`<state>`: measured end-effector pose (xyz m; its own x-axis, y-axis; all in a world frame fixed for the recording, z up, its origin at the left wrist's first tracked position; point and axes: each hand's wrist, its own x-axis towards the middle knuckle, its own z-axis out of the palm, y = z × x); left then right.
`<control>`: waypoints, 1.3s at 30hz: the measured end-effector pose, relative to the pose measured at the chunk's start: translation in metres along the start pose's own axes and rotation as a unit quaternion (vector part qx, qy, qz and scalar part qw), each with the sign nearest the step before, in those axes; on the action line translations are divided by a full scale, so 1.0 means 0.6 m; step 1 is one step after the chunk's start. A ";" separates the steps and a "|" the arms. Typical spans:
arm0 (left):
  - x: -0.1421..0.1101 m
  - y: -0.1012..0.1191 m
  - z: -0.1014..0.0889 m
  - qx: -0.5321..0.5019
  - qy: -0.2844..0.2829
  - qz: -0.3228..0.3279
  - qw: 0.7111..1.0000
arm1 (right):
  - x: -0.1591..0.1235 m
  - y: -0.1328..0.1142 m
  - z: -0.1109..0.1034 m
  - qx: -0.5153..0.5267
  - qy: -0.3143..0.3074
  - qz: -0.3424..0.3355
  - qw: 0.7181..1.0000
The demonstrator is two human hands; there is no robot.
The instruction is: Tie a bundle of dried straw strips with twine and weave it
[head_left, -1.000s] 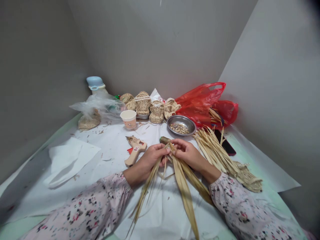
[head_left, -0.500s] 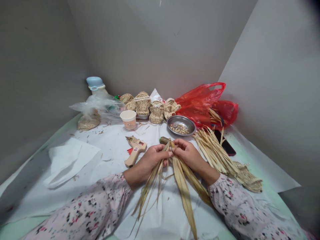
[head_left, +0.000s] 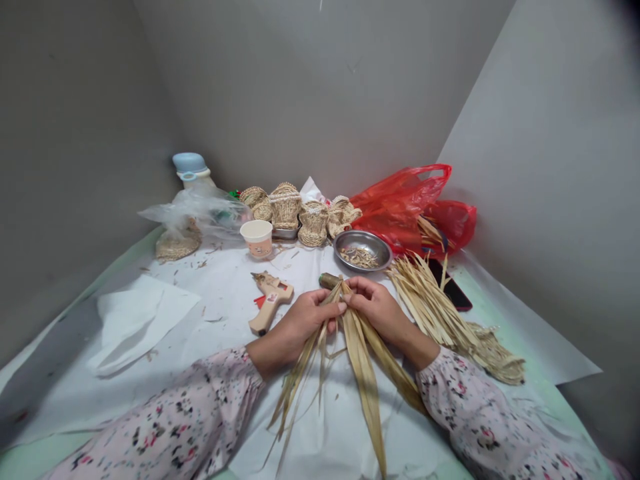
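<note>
Both hands meet at the middle of the white-covered table. My left hand (head_left: pixel 300 325) pinches thin dried leaf strips (head_left: pixel 300 380) that trail toward me. My right hand (head_left: pixel 379 309) is closed on wider dried leaf blades (head_left: pixel 367 380), which also hang down toward me. The strips gather at a small greenish-brown stub (head_left: pixel 329 280) that pokes out just beyond my fingertips. My thumbs nearly touch over the bundle.
A tan glue gun (head_left: pixel 270 300) lies left of my hands. Behind are a paper cup (head_left: pixel 257 238), a metal bowl (head_left: pixel 363 251) of scraps, several small woven baskets (head_left: pixel 300 215), a red plastic bag (head_left: pixel 415 207), a pile of leaf strips (head_left: pixel 440 310) and a dark phone (head_left: pixel 453 291).
The hands have stayed in place; the fingers have shifted slightly on the bundle, and the loose strip ends have swung a little over the table.
</note>
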<state>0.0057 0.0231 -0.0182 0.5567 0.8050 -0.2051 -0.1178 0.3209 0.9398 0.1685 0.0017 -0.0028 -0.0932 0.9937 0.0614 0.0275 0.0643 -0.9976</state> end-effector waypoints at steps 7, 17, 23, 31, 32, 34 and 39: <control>-0.001 0.003 0.002 -0.013 -0.003 -0.029 1.000 | 0.000 0.003 0.000 0.000 -0.006 0.003 1.000; -0.002 0.006 0.005 -0.025 -0.001 -0.031 0.999 | 0.001 0.009 -0.005 0.047 -0.041 0.025 0.998; -0.003 0.006 0.003 -0.027 -0.009 -0.036 0.999 | 0.001 0.007 -0.003 0.035 -0.036 0.014 0.999; 0.000 0.005 0.002 -0.042 -0.018 -0.037 0.998 | 0.000 0.003 0.004 0.031 -0.024 0.007 0.999; 0.000 0.006 0.002 -0.043 -0.016 -0.036 0.998 | 0.000 0.002 0.005 0.029 -0.021 0.007 0.999; 0.000 0.006 0.003 -0.045 -0.014 -0.033 0.998 | 0.000 0.001 0.007 0.026 -0.015 0.006 1.000; 0.000 0.005 0.001 -0.056 -0.024 -0.024 0.998 | -0.001 0.000 0.009 0.015 -0.009 0.000 1.000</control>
<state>0.0060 0.0236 -0.0150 0.6018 0.7635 -0.2344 -0.1788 0.4148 0.8922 0.1632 0.0006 -0.0028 -0.1104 0.9920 0.0614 -0.0030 0.0614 -0.9981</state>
